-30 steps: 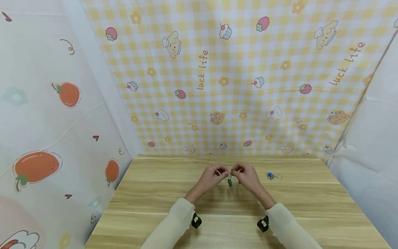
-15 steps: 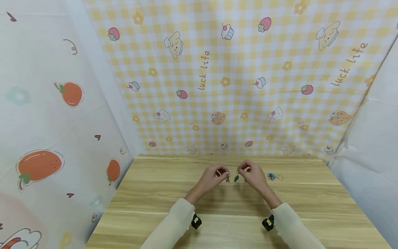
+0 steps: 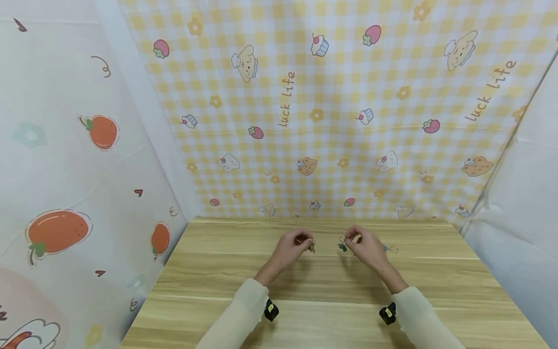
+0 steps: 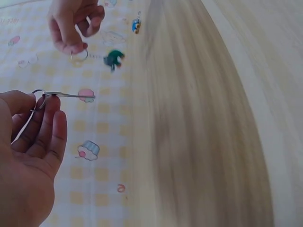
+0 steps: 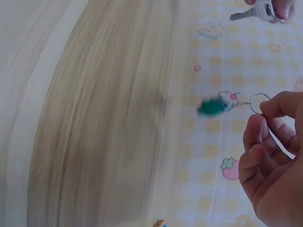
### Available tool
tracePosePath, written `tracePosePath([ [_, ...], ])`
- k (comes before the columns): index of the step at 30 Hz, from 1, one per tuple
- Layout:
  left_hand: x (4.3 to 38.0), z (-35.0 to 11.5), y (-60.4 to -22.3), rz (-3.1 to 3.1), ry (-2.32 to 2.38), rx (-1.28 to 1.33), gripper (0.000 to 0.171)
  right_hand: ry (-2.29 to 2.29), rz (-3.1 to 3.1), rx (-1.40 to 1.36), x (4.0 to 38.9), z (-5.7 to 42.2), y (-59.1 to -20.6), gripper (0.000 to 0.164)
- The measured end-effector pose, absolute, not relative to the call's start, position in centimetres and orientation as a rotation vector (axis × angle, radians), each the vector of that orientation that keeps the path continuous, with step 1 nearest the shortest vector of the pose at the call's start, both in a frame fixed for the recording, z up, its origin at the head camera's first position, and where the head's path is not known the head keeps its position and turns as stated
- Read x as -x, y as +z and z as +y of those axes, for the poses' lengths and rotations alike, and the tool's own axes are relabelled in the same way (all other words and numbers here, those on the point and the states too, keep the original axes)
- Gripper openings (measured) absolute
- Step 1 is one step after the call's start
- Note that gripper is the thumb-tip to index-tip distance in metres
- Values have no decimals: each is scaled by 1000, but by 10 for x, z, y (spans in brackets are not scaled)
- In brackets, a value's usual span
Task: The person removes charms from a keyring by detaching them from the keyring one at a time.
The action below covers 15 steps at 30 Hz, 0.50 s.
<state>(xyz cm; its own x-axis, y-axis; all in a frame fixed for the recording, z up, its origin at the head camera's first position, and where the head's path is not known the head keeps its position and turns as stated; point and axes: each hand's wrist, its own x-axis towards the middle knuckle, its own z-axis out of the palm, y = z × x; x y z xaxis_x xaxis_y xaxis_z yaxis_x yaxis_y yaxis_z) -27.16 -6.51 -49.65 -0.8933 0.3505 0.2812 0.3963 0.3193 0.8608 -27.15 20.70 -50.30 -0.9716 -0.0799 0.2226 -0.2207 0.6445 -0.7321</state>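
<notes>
My left hand (image 3: 287,251) is raised over the back of the table and pinches a metal key (image 4: 71,96) by its ring. In the right wrist view the key (image 5: 250,13) shows its toothed blade pointing away from the fingers. To its right, my right hand (image 3: 367,249) pinches the split ring of a keychain whose green figure (image 5: 211,107) dangles from a short chain, blurred in that view. The two hands are apart, with a gap between key and green keychain. A blue figure keychain (image 4: 136,25) lies on the table, partly hidden behind the right hand in the head view.
The wooden table (image 3: 322,320) ends at the back against a yellow checked cloth (image 3: 322,140). White cloth with fruit prints (image 3: 109,174) hangs on the left, and plain white cloth (image 3: 523,203) on the right. Black wrist cameras are strapped on both sleeves.
The hands were together a second ago and have drawn apart, the left slightly leftward with the key, the right rightward with the green keychain. The right hand now partly covers the blue keychain.
</notes>
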Motion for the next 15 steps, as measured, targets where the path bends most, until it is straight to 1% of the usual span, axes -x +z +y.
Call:
tracePosePath([
  [5, 274, -75, -505, -2510, -1670, 672, 15, 1167, -2714, -233, 270, 223, -506, 4],
  [12, 276, -88, -515, -2461, -1713, 604, 9, 1100, -2757, -226, 265, 246, -507, 6],
  [15, 276, -92, -520, -2448, -1743, 569, 11, 1065, -2763, -217, 263, 255, -507, 6],
])
